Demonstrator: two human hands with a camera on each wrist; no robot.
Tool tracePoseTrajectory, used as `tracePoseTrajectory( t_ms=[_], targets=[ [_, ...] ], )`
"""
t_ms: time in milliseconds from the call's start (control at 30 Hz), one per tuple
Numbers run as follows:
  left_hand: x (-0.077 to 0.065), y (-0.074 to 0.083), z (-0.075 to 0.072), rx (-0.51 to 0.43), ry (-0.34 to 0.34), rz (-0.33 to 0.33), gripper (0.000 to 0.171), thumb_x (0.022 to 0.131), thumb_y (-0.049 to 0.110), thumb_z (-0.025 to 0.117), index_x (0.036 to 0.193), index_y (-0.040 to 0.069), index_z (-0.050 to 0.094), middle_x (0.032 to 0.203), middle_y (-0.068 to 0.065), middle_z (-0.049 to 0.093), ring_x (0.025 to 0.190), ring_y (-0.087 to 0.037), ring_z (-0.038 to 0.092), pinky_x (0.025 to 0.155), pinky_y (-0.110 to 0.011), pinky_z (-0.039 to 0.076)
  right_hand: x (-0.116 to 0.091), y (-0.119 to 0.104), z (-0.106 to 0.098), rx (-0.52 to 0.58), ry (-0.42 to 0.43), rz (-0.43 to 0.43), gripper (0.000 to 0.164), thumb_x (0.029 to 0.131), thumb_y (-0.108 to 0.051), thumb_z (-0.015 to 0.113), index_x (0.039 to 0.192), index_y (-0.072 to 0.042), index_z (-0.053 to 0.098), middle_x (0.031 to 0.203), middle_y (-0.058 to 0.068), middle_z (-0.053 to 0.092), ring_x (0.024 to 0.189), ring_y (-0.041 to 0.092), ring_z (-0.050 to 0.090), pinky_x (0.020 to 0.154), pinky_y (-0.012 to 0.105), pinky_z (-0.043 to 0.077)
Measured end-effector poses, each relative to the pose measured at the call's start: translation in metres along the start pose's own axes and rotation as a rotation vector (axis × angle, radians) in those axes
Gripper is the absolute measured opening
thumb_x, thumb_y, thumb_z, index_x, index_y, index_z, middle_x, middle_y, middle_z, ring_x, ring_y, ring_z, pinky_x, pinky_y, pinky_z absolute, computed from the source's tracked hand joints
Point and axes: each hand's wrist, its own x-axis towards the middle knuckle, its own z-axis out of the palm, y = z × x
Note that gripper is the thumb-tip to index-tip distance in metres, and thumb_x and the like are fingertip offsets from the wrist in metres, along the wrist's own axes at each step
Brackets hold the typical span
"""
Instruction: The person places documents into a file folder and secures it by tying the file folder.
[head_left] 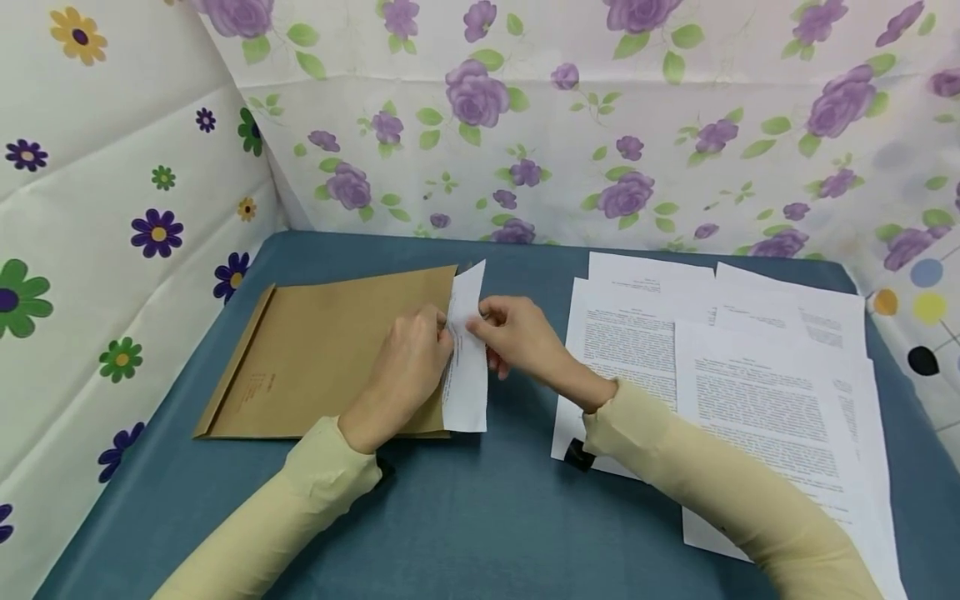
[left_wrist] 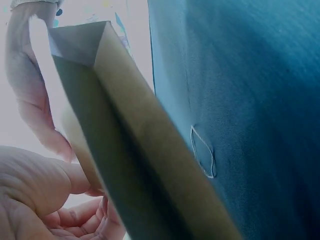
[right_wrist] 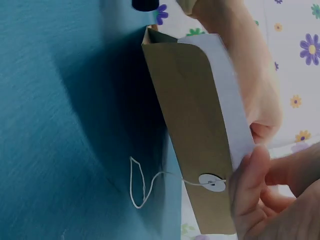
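A brown paper envelope (head_left: 330, 333) lies on the table with its open end to the right. White printed paper (head_left: 467, 358) sticks out of that end. With thumb and fingers, my left hand (head_left: 408, 354) pinches the upper edge of the envelope's opening. My right hand (head_left: 525, 333) pinches the paper together with the envelope's flap. In the right wrist view, the flap (right_wrist: 185, 100) carries a round white button (right_wrist: 212, 183) with a thin string (right_wrist: 137, 185) hanging from it. The left wrist view looks into the gaping envelope mouth (left_wrist: 80, 45). Some fingertips are hidden behind the paper.
Several overlapping printed sheets (head_left: 757, 400) lie on the table's right side, below my right forearm. Blue-green cloth covers the table (head_left: 495, 517). Flowered curtains (head_left: 480, 150) stand behind and to the left.
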Motion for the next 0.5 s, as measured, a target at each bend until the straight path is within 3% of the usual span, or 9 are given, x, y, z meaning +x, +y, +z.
tracePoseTrajectory(
  t_ms=[133, 267, 400, 500],
  targets=[
    [-0.001, 0.0, -0.001, -0.013, 0.002, 0.005, 0.005, 0.092, -0.005, 0.066, 0.097, -0.007, 0.068, 0.086, -0.016, 0.064, 0.073, -0.026, 0.065, 0.062, -0.036, 0.056, 0.004, 0.001, -0.002, -0.089, -0.108, 0.058, 0.035, 0.106, -0.02, 0.059, 0.075, -0.004, 0.062, 0.05, 0.008, 0.056, 0.038, 0.018, 0.05, 0.043, 0.042, 0.049],
    [-0.002, 0.0, -0.002, -0.01, -0.007, -0.005, 0.007, 0.092, -0.005, 0.067, 0.098, -0.007, 0.069, 0.087, -0.017, 0.066, 0.073, -0.026, 0.066, 0.062, -0.036, 0.057, 0.011, 0.004, -0.01, -0.072, -0.222, 0.189, 0.04, 0.108, -0.02, 0.054, 0.075, -0.001, 0.066, 0.05, 0.007, 0.055, 0.037, 0.014, 0.044, 0.04, 0.028, 0.037],
    [-0.003, 0.0, -0.002, -0.005, -0.015, -0.019, 0.008, 0.093, -0.005, 0.067, 0.1, -0.007, 0.069, 0.089, -0.017, 0.067, 0.074, -0.025, 0.067, 0.063, -0.036, 0.058, 0.016, 0.009, -0.019, -0.029, -0.342, 0.304, 0.038, 0.109, -0.017, 0.053, 0.081, 0.006, 0.065, 0.055, 0.011, 0.061, 0.039, 0.014, 0.053, 0.045, 0.031, 0.049],
    [-0.003, 0.0, -0.001, -0.002, -0.019, -0.025, 0.007, 0.094, -0.004, 0.066, 0.1, -0.007, 0.069, 0.09, -0.017, 0.067, 0.074, -0.025, 0.066, 0.063, -0.036, 0.058, 0.018, 0.01, -0.022, -0.002, -0.381, 0.359, 0.031, 0.107, -0.014, 0.055, 0.085, 0.007, 0.063, 0.063, 0.016, 0.067, 0.045, 0.016, 0.062, 0.057, 0.037, 0.058]
  ],
)
